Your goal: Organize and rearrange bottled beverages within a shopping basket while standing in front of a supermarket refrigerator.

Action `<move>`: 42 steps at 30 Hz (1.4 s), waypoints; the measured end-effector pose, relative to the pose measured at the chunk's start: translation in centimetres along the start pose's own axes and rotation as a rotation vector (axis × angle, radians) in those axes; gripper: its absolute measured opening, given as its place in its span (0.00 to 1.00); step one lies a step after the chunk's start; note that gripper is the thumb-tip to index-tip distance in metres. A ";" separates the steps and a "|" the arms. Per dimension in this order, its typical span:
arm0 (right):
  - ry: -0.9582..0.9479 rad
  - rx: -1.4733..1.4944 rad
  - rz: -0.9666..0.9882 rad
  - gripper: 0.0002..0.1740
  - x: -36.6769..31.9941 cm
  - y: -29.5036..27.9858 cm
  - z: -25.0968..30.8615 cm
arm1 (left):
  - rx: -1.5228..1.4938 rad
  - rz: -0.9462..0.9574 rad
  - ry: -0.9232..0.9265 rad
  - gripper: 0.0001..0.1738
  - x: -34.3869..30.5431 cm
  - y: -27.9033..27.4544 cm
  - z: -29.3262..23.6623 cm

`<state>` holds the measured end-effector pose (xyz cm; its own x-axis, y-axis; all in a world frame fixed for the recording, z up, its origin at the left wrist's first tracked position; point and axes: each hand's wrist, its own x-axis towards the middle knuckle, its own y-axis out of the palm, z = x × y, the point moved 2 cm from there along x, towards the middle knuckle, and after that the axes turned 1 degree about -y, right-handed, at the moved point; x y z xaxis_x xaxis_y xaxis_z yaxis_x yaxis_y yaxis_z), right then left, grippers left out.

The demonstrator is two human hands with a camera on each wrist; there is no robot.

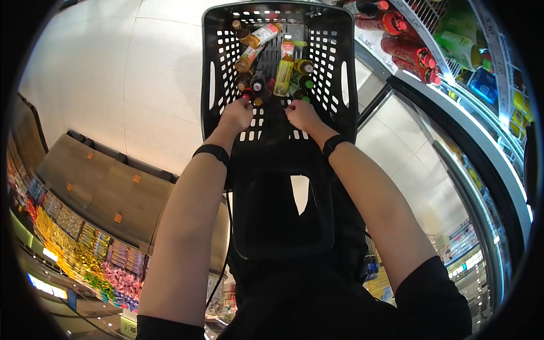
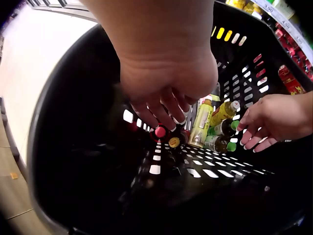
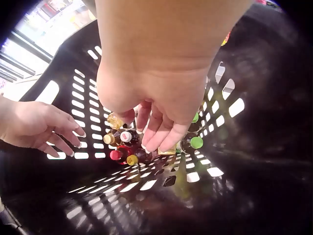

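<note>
A deep black basket [image 1: 348, 68] with slotted walls holds several drink bottles at its far end. My left hand [image 1: 236, 116] hangs inside it on the left, fingers loosely bent near a red-capped bottle [image 2: 160, 131]. Across from it my right hand [image 1: 303, 115] hovers close to the green-capped bottles [image 3: 196, 142], its fingers relaxed and nothing in them. Between the hands lie a yellow-green bottle [image 1: 283, 78] and a dark bottle with a white cap [image 1: 258, 84]. Amber bottles with white labels [image 1: 265, 35] lie farther back. Each wrist wears a black band.
A lit refrigerated shelf with red bottles [image 1: 408, 52] and price strips curves along the right. On the left, a brown-panelled display [image 1: 107, 181] has colourful packets [image 1: 79, 243] beside it. Pale floor tiles [image 1: 153, 73] border the basket. A black frame [image 1: 283, 249] sits nearer my body.
</note>
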<state>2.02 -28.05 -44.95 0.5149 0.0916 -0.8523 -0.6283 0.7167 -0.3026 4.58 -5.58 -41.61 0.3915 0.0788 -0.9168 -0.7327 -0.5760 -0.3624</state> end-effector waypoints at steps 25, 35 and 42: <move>0.267 0.456 0.048 0.19 15.7 11.8 -6.0 | -0.042 -0.049 -0.224 0.31 14.5 10.4 2.7; 0.352 0.622 0.055 0.33 16.6 11.0 -1.3 | 0.016 -0.031 -0.227 0.33 14.7 7.1 -0.1; 0.359 0.495 0.065 0.40 19.1 12.1 -2.0 | 0.028 -0.025 -0.249 0.35 16.2 8.1 0.6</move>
<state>3.10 -19.02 -65.79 0.2019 -0.0313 -0.9789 -0.2620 0.9613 -0.0847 4.65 -8.43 -59.50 0.2633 0.2930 -0.9191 -0.7406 -0.5491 -0.3872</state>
